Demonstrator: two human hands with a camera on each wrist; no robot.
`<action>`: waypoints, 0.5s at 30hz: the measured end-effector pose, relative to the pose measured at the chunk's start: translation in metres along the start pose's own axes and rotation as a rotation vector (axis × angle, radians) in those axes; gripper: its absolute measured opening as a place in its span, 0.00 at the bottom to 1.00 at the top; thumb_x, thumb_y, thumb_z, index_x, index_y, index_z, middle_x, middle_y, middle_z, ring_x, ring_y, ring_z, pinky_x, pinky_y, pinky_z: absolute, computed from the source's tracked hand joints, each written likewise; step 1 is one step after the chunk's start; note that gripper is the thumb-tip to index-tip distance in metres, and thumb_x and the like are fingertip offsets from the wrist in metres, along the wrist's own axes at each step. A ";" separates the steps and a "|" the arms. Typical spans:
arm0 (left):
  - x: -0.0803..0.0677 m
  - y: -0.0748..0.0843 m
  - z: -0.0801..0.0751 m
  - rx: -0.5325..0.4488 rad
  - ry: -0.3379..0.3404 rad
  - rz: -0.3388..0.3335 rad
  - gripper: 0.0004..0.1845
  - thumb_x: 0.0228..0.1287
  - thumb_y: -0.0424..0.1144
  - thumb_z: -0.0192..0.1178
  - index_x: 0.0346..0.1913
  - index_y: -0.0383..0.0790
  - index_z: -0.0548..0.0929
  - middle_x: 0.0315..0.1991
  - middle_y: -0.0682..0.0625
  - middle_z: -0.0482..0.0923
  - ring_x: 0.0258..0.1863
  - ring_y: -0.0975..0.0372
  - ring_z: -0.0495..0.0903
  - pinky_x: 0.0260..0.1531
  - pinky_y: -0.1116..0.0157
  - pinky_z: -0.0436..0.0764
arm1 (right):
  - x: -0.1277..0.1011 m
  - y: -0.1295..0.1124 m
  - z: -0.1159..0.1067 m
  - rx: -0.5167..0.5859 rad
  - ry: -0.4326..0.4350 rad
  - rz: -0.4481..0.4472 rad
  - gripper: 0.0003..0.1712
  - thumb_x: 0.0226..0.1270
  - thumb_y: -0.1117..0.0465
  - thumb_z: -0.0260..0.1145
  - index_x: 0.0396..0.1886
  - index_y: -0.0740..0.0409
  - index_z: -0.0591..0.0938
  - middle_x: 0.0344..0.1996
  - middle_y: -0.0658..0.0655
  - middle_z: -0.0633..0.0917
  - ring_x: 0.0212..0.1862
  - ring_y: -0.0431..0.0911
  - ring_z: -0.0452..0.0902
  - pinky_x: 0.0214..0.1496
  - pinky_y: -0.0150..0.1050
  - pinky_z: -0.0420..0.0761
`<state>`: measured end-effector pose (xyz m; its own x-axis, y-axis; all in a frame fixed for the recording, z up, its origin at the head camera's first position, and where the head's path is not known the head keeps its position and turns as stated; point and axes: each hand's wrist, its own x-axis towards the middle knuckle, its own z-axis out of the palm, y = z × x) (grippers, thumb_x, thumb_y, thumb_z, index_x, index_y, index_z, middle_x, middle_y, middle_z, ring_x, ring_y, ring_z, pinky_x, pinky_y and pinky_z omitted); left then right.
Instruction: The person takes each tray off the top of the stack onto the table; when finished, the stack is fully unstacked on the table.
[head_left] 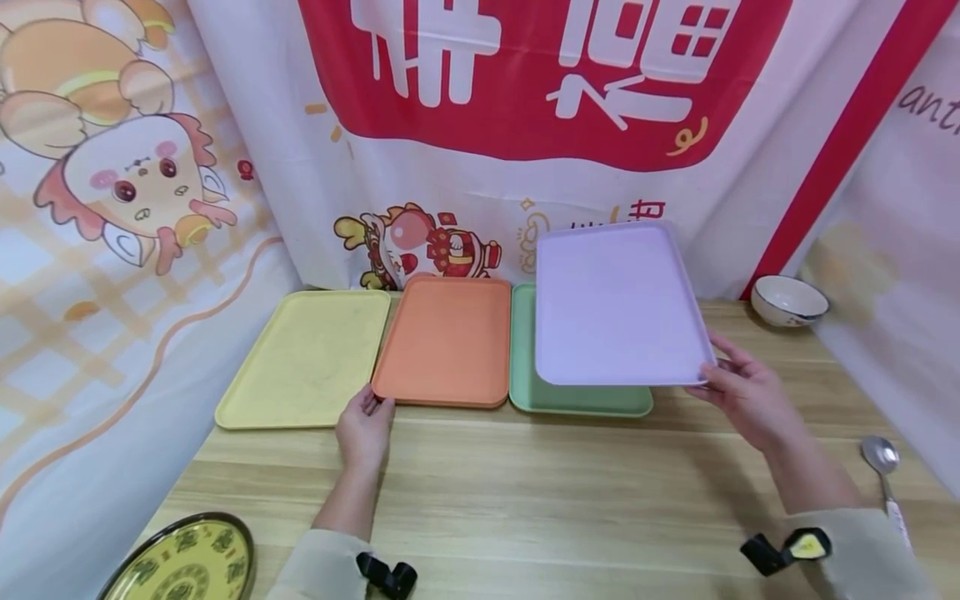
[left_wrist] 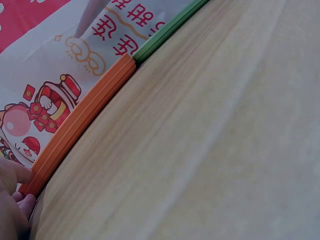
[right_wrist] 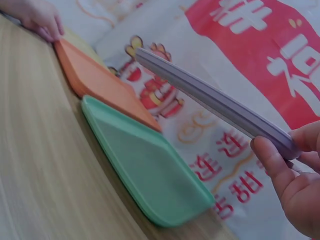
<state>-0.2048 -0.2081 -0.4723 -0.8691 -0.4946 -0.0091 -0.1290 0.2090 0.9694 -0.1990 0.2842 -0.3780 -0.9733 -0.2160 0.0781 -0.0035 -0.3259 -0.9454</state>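
Standing at the wooden desk (head_left: pixel 525 492), a person has both hands out over a row of flat trays. Farthest left, near the desk's front corner, a round plate (head_left: pixel 180 562) with a dark rim and yellow pattern pokes into the head view. Next comes the yellow tray (head_left: pixel 307 358), lying flat, with the orange tray (head_left: pixel 450 342) just beside it. The left hand (head_left: pixel 365 429) rests at the orange tray's near left corner, fingertips touching the rim. The left wrist view shows this closer: fingers (left_wrist: pixel 17 175) curled against the corner of the orange edge, though most of the hand is cut off, so I cannot tell how firm the hold is. That view also shows the orange rim meeting the green tray (head_left: pixel 577 400) end to end, which lies flat on the desk.

Above the green tray hangs the lilac tray (head_left: pixel 618 304), lifted off the desk and tilted up toward the patterned cloth (head_left: pixel 480 192) behind. The right hand (head_left: pixel 746 392) pinches its near right corner. Only the right wrist view shows the gap: the lilac tray (right_wrist: pixel 215 102) seen edge-on, clear of the green one (right_wrist: pixel 150 175), with the thumb (right_wrist: pixel 270 160) pressed on its rim.

Farther right sit a white bowl (head_left: pixel 789 300) by the cloth and a metal spoon (head_left: pixel 883 467) near the desk's edge.
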 end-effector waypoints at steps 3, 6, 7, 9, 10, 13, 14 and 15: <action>-0.001 0.001 0.000 -0.005 0.001 0.000 0.28 0.66 0.33 0.60 0.67 0.26 0.69 0.63 0.30 0.73 0.64 0.43 0.74 0.65 0.53 0.77 | -0.008 -0.006 -0.023 0.004 0.012 -0.003 0.28 0.73 0.73 0.52 0.67 0.46 0.74 0.47 0.46 0.86 0.43 0.42 0.87 0.44 0.35 0.89; -0.001 0.000 0.001 -0.015 0.012 0.006 0.27 0.66 0.32 0.60 0.66 0.26 0.70 0.63 0.29 0.73 0.63 0.43 0.74 0.65 0.53 0.77 | -0.015 -0.009 -0.045 0.037 0.014 -0.010 0.27 0.73 0.74 0.51 0.63 0.46 0.78 0.47 0.46 0.86 0.43 0.43 0.87 0.43 0.35 0.89; 0.000 0.000 0.002 -0.017 0.015 0.007 0.27 0.66 0.32 0.60 0.66 0.26 0.70 0.63 0.29 0.73 0.63 0.43 0.74 0.65 0.53 0.77 | -0.018 -0.009 -0.052 0.057 0.007 -0.020 0.27 0.74 0.75 0.50 0.62 0.46 0.79 0.47 0.47 0.86 0.43 0.44 0.87 0.43 0.36 0.89; 0.000 0.001 0.002 -0.015 0.018 0.011 0.27 0.65 0.31 0.61 0.66 0.25 0.70 0.62 0.29 0.73 0.63 0.43 0.74 0.65 0.52 0.77 | -0.022 -0.008 -0.065 0.093 -0.005 -0.043 0.27 0.73 0.76 0.48 0.60 0.48 0.81 0.47 0.48 0.87 0.42 0.45 0.87 0.43 0.37 0.89; 0.000 0.000 0.002 -0.014 0.019 0.013 0.27 0.65 0.31 0.60 0.66 0.25 0.70 0.62 0.28 0.73 0.63 0.42 0.74 0.65 0.52 0.77 | -0.025 -0.008 -0.072 0.113 -0.013 -0.054 0.28 0.73 0.77 0.47 0.60 0.49 0.81 0.47 0.49 0.87 0.42 0.45 0.87 0.43 0.37 0.89; 0.000 0.000 0.003 -0.007 0.018 0.014 0.27 0.65 0.31 0.61 0.66 0.25 0.70 0.62 0.28 0.73 0.63 0.42 0.74 0.65 0.52 0.77 | -0.031 -0.008 -0.091 0.138 -0.006 -0.067 0.27 0.73 0.78 0.46 0.58 0.51 0.82 0.45 0.51 0.87 0.41 0.46 0.88 0.41 0.38 0.90; 0.000 0.000 0.002 -0.007 0.016 0.015 0.27 0.65 0.31 0.60 0.66 0.25 0.70 0.62 0.28 0.73 0.63 0.42 0.74 0.65 0.52 0.77 | -0.034 -0.008 -0.098 0.123 0.015 -0.059 0.26 0.73 0.77 0.47 0.56 0.50 0.83 0.44 0.51 0.88 0.40 0.46 0.88 0.40 0.38 0.90; 0.000 0.000 0.002 -0.008 0.013 0.015 0.27 0.66 0.31 0.60 0.66 0.25 0.70 0.62 0.28 0.73 0.63 0.42 0.74 0.65 0.52 0.77 | -0.036 -0.009 -0.104 0.098 0.033 -0.051 0.25 0.74 0.76 0.48 0.55 0.49 0.83 0.43 0.50 0.88 0.39 0.45 0.88 0.40 0.37 0.90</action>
<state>-0.2063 -0.2063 -0.4728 -0.8645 -0.5025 0.0087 -0.1122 0.2099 0.9713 -0.1877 0.3905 -0.4053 -0.9795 -0.1670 0.1129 -0.0319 -0.4243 -0.9050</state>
